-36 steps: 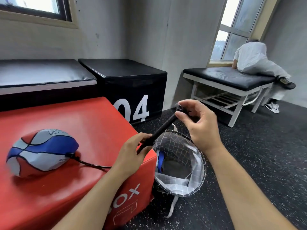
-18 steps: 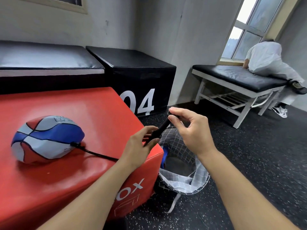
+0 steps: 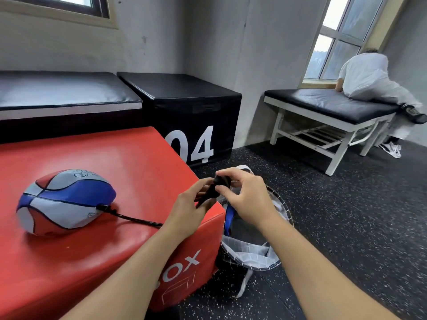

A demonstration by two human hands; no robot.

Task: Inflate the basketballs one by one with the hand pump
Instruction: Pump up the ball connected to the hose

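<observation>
White figures "04" mark the front of the black plyo box (image 3: 191, 125), and the letters "OX" show in white on the side of the red plyo box (image 3: 97, 162). On that red top lies a flattened, half-collapsed basketball (image 3: 65, 202) in red, white and blue panels, its small print unreadable, with a black hose (image 3: 129, 218) plugged into its near end. Over the box's corner, above a checked laundry basket (image 3: 254, 257), the left hand (image 3: 188, 213) grips the black hand pump (image 3: 213, 190) by its barrel and the right hand (image 3: 245, 197) pinches its handle end.

Head view, forward-down, near hands (image 3: 217, 204)
</observation>
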